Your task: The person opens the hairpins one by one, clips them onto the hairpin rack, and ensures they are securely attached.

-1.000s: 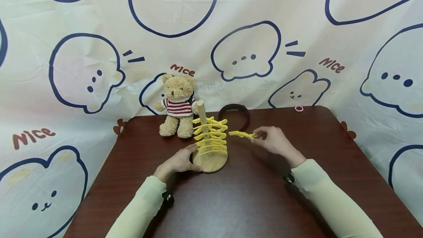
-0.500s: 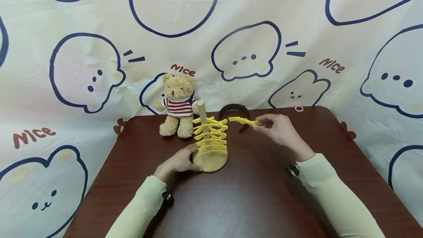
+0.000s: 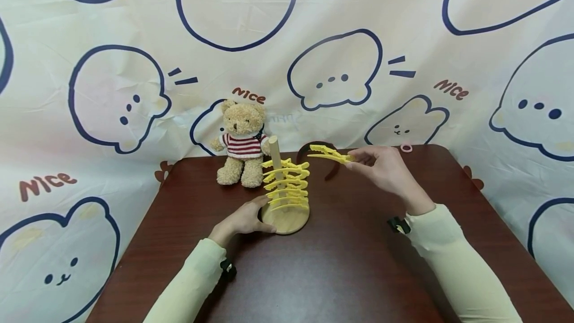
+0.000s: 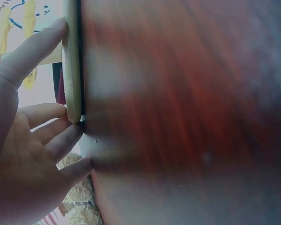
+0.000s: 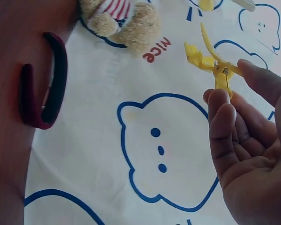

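Note:
My left hand (image 3: 244,219) grips the round base (image 3: 289,222) of a wooden stand at its left side. In the left wrist view, the thumb lies on the base's upper face and fingertips (image 4: 74,123) meet its rim. Several yellow hair clips (image 3: 291,183) are stacked along the upright post (image 3: 273,146). To the right of the post, raised above the table, my right hand (image 3: 381,171) pinches another yellow hair clip (image 5: 220,70) by its rear levers. That clip's jaws are spread apart and point left towards the stand.
Behind the stand on the left sits a teddy bear (image 3: 242,143) in a striped shirt. A dark red headband (image 3: 332,172) stands at the back of the table (image 3: 314,273), partly behind the raised clip. A small pink ring (image 3: 405,148) is at the back edge, before a printed cloth.
My right hand has risen and moved slightly right with the hair clip, whose jaws have gone from closed to spread. The left hand stays on the base.

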### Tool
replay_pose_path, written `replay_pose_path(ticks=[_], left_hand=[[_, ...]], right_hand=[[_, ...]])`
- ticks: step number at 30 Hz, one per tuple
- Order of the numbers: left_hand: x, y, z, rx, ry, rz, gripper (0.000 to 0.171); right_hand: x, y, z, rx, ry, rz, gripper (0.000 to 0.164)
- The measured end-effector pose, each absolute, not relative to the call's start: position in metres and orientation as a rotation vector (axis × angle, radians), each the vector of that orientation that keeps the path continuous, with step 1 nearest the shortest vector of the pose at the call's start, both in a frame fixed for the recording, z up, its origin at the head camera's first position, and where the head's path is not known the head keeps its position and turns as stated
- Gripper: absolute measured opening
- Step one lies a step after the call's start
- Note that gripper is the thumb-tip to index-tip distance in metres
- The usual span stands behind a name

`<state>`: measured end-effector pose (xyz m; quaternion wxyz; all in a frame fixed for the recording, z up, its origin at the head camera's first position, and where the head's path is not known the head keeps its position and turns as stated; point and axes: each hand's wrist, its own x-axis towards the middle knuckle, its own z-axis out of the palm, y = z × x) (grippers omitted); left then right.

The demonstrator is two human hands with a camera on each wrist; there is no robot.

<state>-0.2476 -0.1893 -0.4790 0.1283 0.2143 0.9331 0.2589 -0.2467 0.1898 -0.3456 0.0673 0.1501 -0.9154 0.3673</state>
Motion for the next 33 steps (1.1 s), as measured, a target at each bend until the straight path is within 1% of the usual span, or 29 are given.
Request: replay_pose_path(ticks=[9, 33], left_hand=[[-0.247, -0.189, -0.479, 0.636, 2.712, 0.759, 0.094], [-0.248, -0.189, -0.477, 0.652, 2.713, 0.762, 0.093]], right_hand=[[-0.243, 0.183, -0.336, 0.549, -2.701, 1.112, 0.026], [-0.241, 0.131, -0.322, 0.813, -2.626, 1.148, 0.025]])
